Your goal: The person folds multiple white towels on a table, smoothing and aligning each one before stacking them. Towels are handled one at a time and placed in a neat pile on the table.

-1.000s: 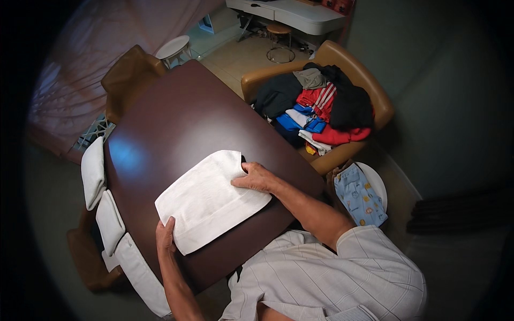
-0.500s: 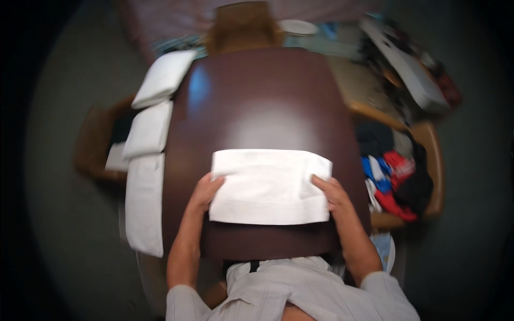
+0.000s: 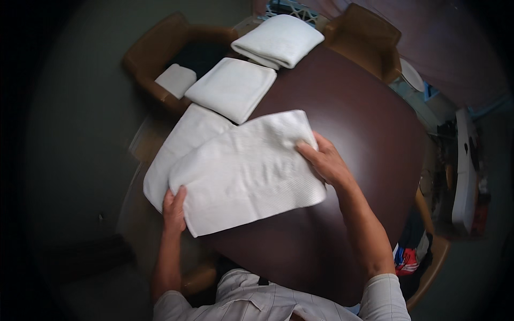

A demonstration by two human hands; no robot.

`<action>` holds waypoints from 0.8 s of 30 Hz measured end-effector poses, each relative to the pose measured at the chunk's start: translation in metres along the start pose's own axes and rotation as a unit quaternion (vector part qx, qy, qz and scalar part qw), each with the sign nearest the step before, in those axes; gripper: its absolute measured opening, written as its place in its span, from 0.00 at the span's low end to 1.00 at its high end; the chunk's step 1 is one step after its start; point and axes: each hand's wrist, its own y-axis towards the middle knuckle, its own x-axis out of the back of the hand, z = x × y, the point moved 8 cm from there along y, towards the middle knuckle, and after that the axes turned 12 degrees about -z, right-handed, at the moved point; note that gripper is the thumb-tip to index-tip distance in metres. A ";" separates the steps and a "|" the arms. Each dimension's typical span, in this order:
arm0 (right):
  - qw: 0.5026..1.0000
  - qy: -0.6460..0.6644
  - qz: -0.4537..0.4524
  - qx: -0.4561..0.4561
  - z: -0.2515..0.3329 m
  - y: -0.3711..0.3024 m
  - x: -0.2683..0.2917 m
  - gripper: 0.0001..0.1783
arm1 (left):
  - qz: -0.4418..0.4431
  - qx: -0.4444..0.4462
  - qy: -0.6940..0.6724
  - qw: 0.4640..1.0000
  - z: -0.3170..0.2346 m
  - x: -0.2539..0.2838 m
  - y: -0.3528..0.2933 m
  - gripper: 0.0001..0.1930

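A folded white towel is held up by its two short sides over the near left part of the table. My left hand pinches its left edge, thumb on top. At its right edge my right hand grips the cloth, thumb on top and fingers hidden beneath. The held towel partly covers another flat white towel lying along the table's left edge. Whether the two touch, I cannot tell. Beyond it lie a folded white towel and a thicker folded white towel.
The dark brown table has a shiny top. A brown chair at the left holds a small white cloth; another chair stands at the far end. Colourful clothes lie on a chair at the right.
Both hands have carried the towel left, from the table's middle to over the flat towel at the left edge, and it is now tilted. My view has turned left.
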 end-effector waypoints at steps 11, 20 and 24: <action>0.973 -0.032 0.131 0.188 0.095 0.132 -0.228 0.19 | -0.186 -0.023 -0.080 0.979 -0.026 0.143 0.022 0.22; 0.953 -0.246 0.058 0.168 0.044 0.148 -0.269 0.28 | -0.164 0.122 -0.023 0.979 -0.001 0.154 0.023 0.22; 0.952 -0.253 0.033 0.170 0.036 0.157 -0.271 0.29 | -0.133 0.127 0.009 0.983 0.008 0.153 0.012 0.21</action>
